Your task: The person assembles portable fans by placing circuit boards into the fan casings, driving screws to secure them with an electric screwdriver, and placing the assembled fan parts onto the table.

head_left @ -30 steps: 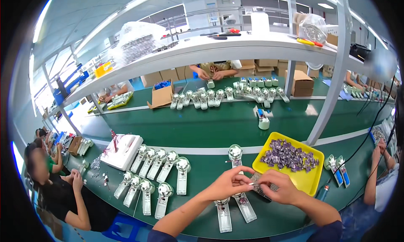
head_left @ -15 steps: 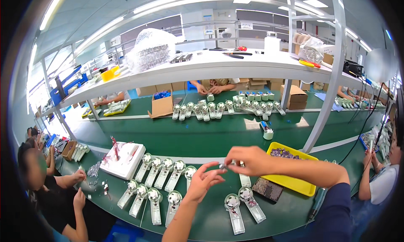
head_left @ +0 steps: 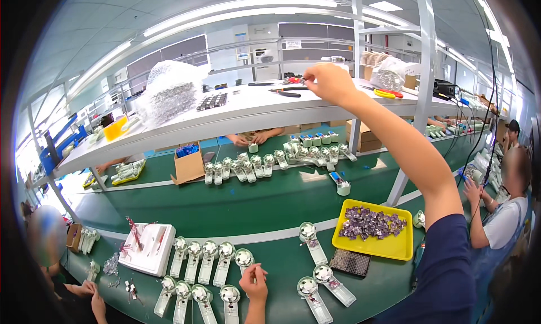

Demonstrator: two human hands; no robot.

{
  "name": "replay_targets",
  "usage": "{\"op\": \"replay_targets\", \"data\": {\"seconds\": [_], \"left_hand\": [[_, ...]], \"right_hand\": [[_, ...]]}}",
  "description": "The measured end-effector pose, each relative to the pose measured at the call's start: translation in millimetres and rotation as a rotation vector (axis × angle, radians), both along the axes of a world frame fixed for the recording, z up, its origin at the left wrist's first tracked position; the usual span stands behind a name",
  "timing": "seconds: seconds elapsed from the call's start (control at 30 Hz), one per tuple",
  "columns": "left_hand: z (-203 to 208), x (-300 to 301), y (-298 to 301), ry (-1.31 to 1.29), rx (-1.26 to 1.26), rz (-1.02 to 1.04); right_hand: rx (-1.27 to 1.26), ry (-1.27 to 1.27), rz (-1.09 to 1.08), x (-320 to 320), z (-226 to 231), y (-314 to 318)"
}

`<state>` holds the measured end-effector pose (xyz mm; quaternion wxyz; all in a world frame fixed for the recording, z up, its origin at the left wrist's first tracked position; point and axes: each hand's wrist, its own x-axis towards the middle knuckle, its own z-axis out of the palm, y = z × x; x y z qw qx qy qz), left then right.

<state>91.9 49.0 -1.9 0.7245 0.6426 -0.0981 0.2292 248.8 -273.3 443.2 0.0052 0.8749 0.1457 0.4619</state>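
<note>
My right hand (head_left: 329, 82) is stretched up over the white shelf, fingertips pinched together above the far side of the black-handled pliers (head_left: 286, 93); what they hold, if anything, cannot be made out. Low over the green bench, my left hand (head_left: 255, 284) has its fingers curled closed, and their contents are hidden. It is beside rows of pale housings (head_left: 224, 263) with round clear heads and long handles, which look like handheld fan bodies. To its right lie a few more such housings (head_left: 309, 287), one of them (head_left: 313, 243) set farther back.
A yellow tray (head_left: 337, 242) of small purplish metal pieces stands at right, with a dark grid tray (head_left: 349, 263) before it. White foam (head_left: 160, 262) with red wires lies left. A shelf post (head_left: 425, 59) rises beside my right arm. Co-workers sit on both sides and opposite.
My hands have parted from around a small silvery piece. The right one has risen to the shelf; the left has dropped toward the bench and closed. The view has shifted rightward.
</note>
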Motion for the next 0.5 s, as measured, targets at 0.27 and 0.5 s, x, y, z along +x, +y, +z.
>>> {"op": "replay_targets", "data": {"seconds": [0.27, 0.5], "left_hand": [[-2, -5, 2, -0.159, 0.218, 0.047], [1, -8, -4, -0.150, 0.307, 0.034]], "right_hand": [[0.115, 0.159, -0.131, 48, 16, 32], [0.201, 0.245, -0.062, 89, 8, 93]]}}
